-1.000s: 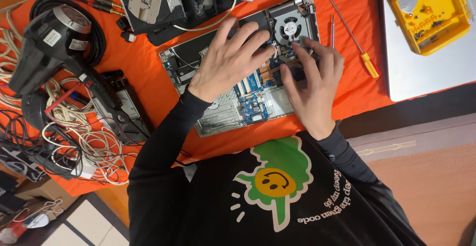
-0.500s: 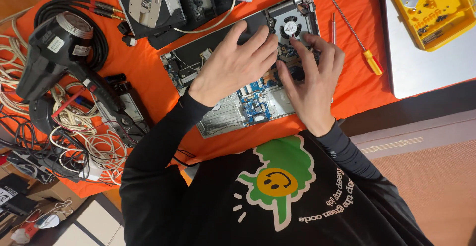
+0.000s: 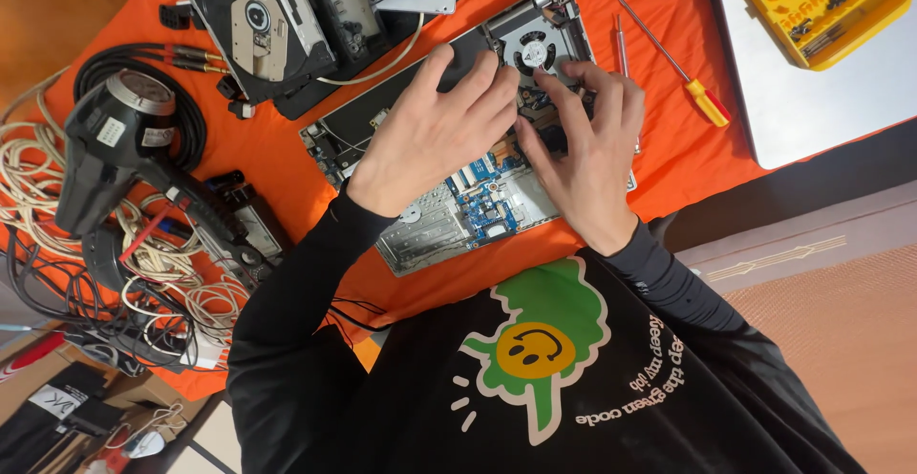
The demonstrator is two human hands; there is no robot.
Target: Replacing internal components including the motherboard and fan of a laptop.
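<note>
1. Head view: an opened laptop base (image 3: 458,197) lies on the orange cloth (image 3: 287,159) that covers the counter, directly in front of the person's chest.
2. Its long axis runs diagonally, from the lower left near the person's left sleeve up to the upper right, where the round cooling fan (image 3: 532,53) sits at the far corner.
3. The cover is off, so the inside shows: a blue circuit board (image 3: 487,202) in the near part, silver metal frame parts beside it, and a dark flat area under the left hand.
4. The left hand (image 3: 435,140) lies flat on the middle of the laptop base, with the fingers spread and stretched toward the fan. It presses on the surface and grips nothing.
5. The right hand (image 3: 587,149) rests on the right part of the base, fingers bent a little, with the fingertips on the parts just below the fan. I cannot tell if it pinches something small there.
6. A screwdriver with yellow and red handle (image 3: 669,63) lies on the cloth just beside the right hand, pointing away to the upper left.
7. A second opened device with a disc drive (image 3: 277,25) lies beyond the left hand.
8. A black hair dryer (image 3: 115,149) rests on a heap of cables (image 3: 57,187) at the left, well apart from the hands.
9. A yellow tool case (image 3: 821,1) sits on a closed silver laptop (image 3: 812,101) at the upper right.
</note>
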